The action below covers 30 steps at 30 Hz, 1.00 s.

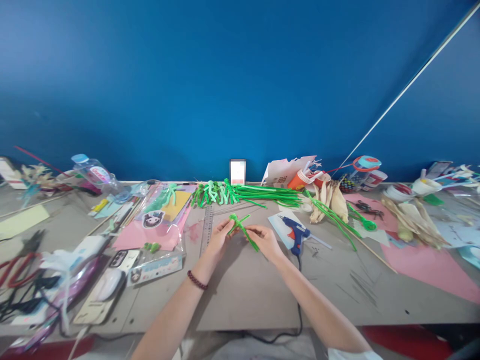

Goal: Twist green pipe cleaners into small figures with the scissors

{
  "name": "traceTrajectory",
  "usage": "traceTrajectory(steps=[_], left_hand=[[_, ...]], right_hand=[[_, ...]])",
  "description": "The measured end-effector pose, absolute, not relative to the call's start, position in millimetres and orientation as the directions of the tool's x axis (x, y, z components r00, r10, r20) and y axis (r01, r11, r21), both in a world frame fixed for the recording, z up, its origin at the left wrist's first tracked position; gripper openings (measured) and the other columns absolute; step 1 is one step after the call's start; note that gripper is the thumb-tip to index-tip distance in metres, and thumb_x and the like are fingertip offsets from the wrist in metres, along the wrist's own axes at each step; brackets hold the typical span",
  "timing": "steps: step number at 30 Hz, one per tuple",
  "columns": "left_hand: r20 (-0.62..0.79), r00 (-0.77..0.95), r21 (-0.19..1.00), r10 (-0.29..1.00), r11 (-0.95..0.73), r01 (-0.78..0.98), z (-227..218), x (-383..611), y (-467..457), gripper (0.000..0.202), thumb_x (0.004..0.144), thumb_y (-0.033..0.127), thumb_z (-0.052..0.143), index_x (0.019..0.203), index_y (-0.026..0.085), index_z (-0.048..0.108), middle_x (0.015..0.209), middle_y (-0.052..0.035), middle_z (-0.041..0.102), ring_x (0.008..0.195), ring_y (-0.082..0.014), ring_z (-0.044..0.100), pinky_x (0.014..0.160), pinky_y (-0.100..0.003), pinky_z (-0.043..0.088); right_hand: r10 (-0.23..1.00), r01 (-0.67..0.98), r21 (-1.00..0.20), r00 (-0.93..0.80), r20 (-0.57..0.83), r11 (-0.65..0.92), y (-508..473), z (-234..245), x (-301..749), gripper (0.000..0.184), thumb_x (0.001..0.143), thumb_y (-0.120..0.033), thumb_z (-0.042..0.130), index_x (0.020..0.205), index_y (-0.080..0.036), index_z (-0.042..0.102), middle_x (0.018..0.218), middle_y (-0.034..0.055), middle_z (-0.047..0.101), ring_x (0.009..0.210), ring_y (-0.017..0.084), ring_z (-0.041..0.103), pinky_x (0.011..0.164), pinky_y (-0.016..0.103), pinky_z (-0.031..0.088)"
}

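Green pipe cleaners point(245, 231) cross each other between my two hands, above the middle of the table. My left hand point(221, 236) pinches the upper left end, where the green fuzz bunches up. The fingers of my right hand point(264, 241) close on the strand that slants down to the right. Behind the hands lies a pile of straight green pipe cleaners point(270, 194), with a row of curled green pieces point(215, 194) at its left end. A metal ruler point(207, 227) is just left of my left hand. Right of my right hand rests a blue glue gun point(298, 234).
A plastic bag with pink and yellow paper point(150, 220), a phone with a mouse on it point(107, 287) and red-handled scissors point(22, 260) occupy the left. Dried husks point(330, 202), cups point(375, 177) and pink paper point(431, 270) are on the right. The glue gun's cord point(300, 310) crosses the front edge.
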State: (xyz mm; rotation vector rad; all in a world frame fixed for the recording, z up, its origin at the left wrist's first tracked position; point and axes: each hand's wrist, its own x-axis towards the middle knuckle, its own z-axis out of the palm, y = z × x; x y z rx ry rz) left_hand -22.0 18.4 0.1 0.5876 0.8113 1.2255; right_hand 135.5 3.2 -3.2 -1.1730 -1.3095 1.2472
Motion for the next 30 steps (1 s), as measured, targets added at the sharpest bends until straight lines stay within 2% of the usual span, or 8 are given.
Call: traceTrajectory(steps=[3,5,9,13,17,19,24,30], left_hand=[[-0.213,0.227,0.685,0.95,0.311,-0.659,1.9,-20.8,18.1,0.029,0.073,0.041,0.063,0.084,0.015,0.068,0.081,-0.0075,0.069,0.078,-0.0179,0.064,0.081,-0.032,0.048],[-0.181,0.284,0.666,0.941,0.33,-0.669,4.9,-18.2,15.7,0.027,0.071,0.036,0.063,0.082,0.013,0.069,0.084,-0.01,0.069,0.081,-0.0205,0.064,0.083,-0.034,0.047],[-0.096,0.332,0.773,0.938,0.28,-0.569,8.3,-10.6,8.3,0.023,0.064,0.021,0.067,0.085,0.014,0.071,0.095,-0.0097,0.07,0.091,-0.0224,0.062,0.086,-0.034,0.045],[-0.133,0.225,0.829,0.965,0.233,-0.509,2.3,-6.9,5.2,0.021,0.063,0.024,0.074,0.083,0.017,0.072,0.09,-0.0063,0.071,0.086,-0.0187,0.062,0.084,-0.031,0.045],[-0.178,0.14,0.853,0.974,0.224,-0.471,-3.9,-8.1,8.0,0.022,0.06,0.027,0.077,0.077,0.015,0.072,0.073,-0.0047,0.07,0.065,-0.0141,0.06,0.067,-0.026,0.046],[-0.211,0.118,0.854,0.97,0.241,-0.462,-5.4,-8.7,9.7,0.024,0.058,0.028,0.079,0.076,0.014,0.071,0.069,-0.0043,0.07,0.061,-0.0131,0.059,0.063,-0.025,0.045],[-0.219,0.048,0.876,0.974,0.218,-0.43,-10.2,-8.7,11.8,0.028,0.053,0.029,0.08,0.075,0.014,0.072,0.079,-0.0062,0.071,0.073,-0.0164,0.062,0.072,-0.027,0.045],[-0.089,0.112,0.946,0.99,0.119,-0.302,-2.8,-9.6,9.6,0.016,0.059,0.028,0.078,0.07,0.016,0.074,0.081,-0.0071,0.071,0.082,-0.0198,0.061,0.082,-0.031,0.042]], right_hand=[[0.998,-0.088,-0.995,-0.049,-0.04,-0.044,4.9,-1.2,135.5,0.031,0.067,-0.043,0.067,0.083,-0.016,0.069,0.071,0.0048,0.069,0.064,0.017,0.063,0.059,0.028,0.051],[0.999,-0.122,-0.992,-0.011,-0.035,-0.036,4.7,0.5,135.3,0.032,0.066,-0.044,0.068,0.083,-0.016,0.068,0.072,0.0047,0.069,0.065,0.017,0.064,0.059,0.027,0.05],[1.0,-0.113,-0.993,0.025,0.017,0.02,2.0,0.7,132.7,0.028,0.068,-0.041,0.068,0.082,-0.017,0.065,0.076,0.0045,0.068,0.068,0.017,0.064,0.062,0.027,0.051],[0.999,-0.122,-0.991,0.005,0.047,0.047,-1.8,-0.9,128.6,0.026,0.069,-0.041,0.068,0.08,-0.018,0.063,0.078,0.0041,0.068,0.07,0.017,0.064,0.065,0.029,0.052],[0.994,-0.153,-0.987,-0.104,-0.03,-0.046,-3.0,-2.3,128.1,0.03,0.072,-0.044,0.065,0.084,-0.017,0.063,0.073,0.0047,0.068,0.065,0.017,0.065,0.063,0.031,0.052],[0.987,-0.133,-0.987,-0.144,-0.073,-0.092,-2.1,-3.8,129.2,0.033,0.07,-0.043,0.067,0.089,-0.016,0.064,0.073,0.005,0.069,0.065,0.017,0.065,0.062,0.03,0.052],[0.978,-0.025,-0.996,-0.196,-0.074,-0.08,0.3,-8.2,130.2,0.033,0.066,-0.038,0.07,0.089,-0.015,0.068,0.076,0.0036,0.068,0.069,0.016,0.063,0.065,0.027,0.05],[0.983,0.027,-0.995,-0.155,-0.1,-0.097,-0.5,-7.6,128.7,0.027,0.068,-0.041,0.066,0.071,-0.014,0.066,0.055,-0.0024,0.056,0.048,0.009,0.049,0.048,0.022,0.041]])
